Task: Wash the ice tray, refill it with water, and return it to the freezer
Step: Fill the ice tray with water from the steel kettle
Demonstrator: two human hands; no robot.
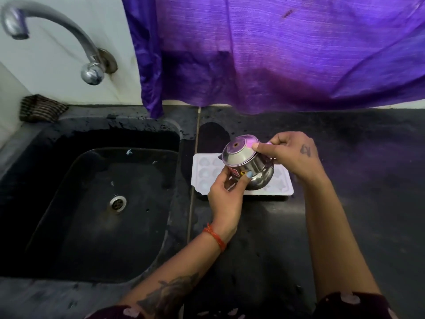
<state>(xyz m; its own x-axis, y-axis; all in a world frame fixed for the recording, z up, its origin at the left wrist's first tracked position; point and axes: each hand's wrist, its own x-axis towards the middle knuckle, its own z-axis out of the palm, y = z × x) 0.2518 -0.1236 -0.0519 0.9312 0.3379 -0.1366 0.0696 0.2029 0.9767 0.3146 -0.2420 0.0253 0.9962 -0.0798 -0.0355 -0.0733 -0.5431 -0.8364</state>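
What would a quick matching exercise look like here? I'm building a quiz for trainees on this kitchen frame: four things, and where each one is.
Things:
1. ice tray
2. steel pot
3. tap
4. purple cloth

Places:
A. hanging against the wall above the counter
B. flat on the black counter, right of the sink
C. mounted on the wall above the sink
D. held tilted over the tray by both hands

Pairs: 1-B, 2-D, 3-C, 4-A

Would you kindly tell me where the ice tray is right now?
The white ice tray lies flat on the black counter, just right of the sink, beneath the steel pot that both hands hold over it.
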